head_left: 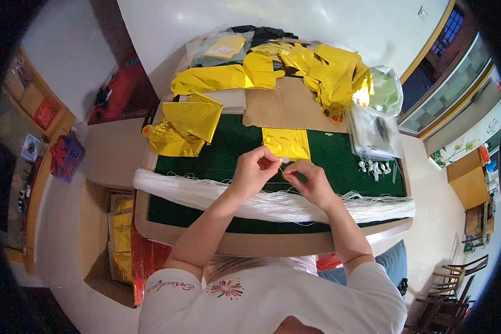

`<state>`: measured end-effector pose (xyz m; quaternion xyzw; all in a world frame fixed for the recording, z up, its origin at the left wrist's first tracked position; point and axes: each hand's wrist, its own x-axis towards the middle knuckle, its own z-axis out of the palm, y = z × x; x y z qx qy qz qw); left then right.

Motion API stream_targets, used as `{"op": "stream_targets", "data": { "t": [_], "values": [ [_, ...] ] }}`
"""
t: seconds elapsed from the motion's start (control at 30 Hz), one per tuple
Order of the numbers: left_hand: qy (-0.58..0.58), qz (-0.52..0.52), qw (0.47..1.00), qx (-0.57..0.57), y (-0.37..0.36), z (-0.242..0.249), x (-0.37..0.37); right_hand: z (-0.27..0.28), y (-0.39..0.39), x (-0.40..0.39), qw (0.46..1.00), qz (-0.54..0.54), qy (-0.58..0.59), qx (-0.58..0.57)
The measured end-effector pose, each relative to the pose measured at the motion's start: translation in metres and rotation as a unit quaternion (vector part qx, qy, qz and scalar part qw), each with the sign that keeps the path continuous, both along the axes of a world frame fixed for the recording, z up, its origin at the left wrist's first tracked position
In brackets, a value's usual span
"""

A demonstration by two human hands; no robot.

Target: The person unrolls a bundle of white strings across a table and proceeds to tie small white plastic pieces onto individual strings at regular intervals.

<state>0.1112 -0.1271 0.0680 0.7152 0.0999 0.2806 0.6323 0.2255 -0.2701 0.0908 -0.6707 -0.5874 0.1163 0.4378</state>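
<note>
My left hand (257,170) is closed in a pinch at the near edge of a folded yellow foil piece (286,143), on a small pale thing (284,160) too small to name. Just right of it my right hand (308,179) also pinches, with a thin white string at its fingertips. The foil piece lies flat on the green table cover (236,145). Under my wrists a long bundle of white strings (200,192) stretches across the table from left to right.
Crumpled yellow foil pieces (339,75) lie at the back around a cardboard sheet (278,106). Clear plastic bags (373,131) and small white pieces (377,168) are at the right. An open carton (99,239) with yellow packs stands on the floor at left.
</note>
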Motion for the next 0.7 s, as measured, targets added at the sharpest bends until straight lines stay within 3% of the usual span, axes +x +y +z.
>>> {"op": "stream_targets", "data": {
  "t": [0.03, 0.07, 0.13, 0.2, 0.27, 0.3, 0.37, 0.47, 0.53, 0.6, 0.63, 0.7],
  "values": [
    [0.023, 0.061, 0.992, 0.104, 0.002, 0.000, -0.001, 0.001, 0.000, 0.000, 1.000, 0.000, -0.017, 0.003],
    [0.023, 0.063, 0.992, 0.104, 0.003, -0.001, -0.003, 0.002, 0.000, 0.001, 1.000, 0.002, -0.017, 0.003],
    [0.060, -0.041, 0.984, 0.163, 0.004, 0.005, -0.006, 0.003, -0.001, 0.005, 0.996, -0.020, -0.059, 0.056],
    [0.058, -0.091, 0.983, 0.151, 0.001, 0.012, -0.007, 0.001, -0.001, 0.008, 0.998, -0.034, -0.025, 0.054],
    [0.058, -0.169, 0.983, -0.042, -0.002, 0.014, -0.006, -0.005, -0.001, 0.010, 0.997, -0.047, 0.010, 0.054],
    [0.059, -0.170, 0.983, -0.042, -0.003, 0.018, -0.006, -0.009, 0.001, 0.010, 0.997, -0.044, 0.020, 0.062],
    [0.028, -0.139, 0.982, -0.127, -0.006, 0.024, -0.006, -0.011, 0.002, 0.008, 0.996, -0.042, 0.031, 0.070],
    [0.029, -0.106, 0.990, -0.090, 0.002, 0.003, -0.001, -0.013, 0.002, 0.002, 0.997, -0.049, 0.043, 0.045],
    [0.039, -0.082, 0.993, -0.075, 0.003, -0.003, 0.000, -0.016, 0.003, 0.002, 0.999, -0.047, -0.008, 0.019],
    [0.070, 0.023, 0.996, 0.042, -0.002, -0.008, 0.002, -0.011, 0.004, 0.000, 0.997, -0.039, -0.054, 0.037],
    [0.070, 0.023, 0.996, 0.042, -0.004, -0.008, 0.002, -0.007, 0.004, -0.001, 0.993, -0.032, -0.100, 0.053],
    [0.053, 0.079, 0.982, 0.164, -0.009, -0.007, 0.002, -0.003, 0.002, -0.001, 0.989, -0.038, -0.135, 0.041]
  ]
}}
